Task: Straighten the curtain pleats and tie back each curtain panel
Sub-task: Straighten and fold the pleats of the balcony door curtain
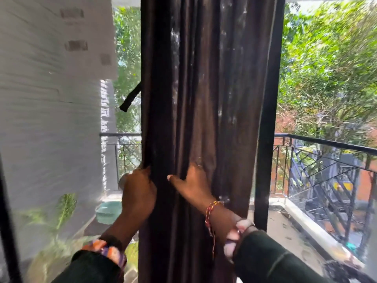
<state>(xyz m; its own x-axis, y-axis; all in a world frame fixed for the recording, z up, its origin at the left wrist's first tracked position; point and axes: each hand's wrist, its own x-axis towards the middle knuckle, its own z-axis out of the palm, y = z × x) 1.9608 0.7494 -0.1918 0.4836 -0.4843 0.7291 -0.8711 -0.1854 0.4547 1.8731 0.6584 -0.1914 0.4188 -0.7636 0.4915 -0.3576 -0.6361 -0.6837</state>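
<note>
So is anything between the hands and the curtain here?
No. The left hand grips the edge of the brown curtain, and the right hand has its fingers tucked into a pleat. Both touch the fabric directly.

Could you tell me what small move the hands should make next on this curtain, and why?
Probably draw the left hand, gripping the curtain's left edge, toward the right hand pressed into the folds, since the pleats look gathered but untied.
</note>
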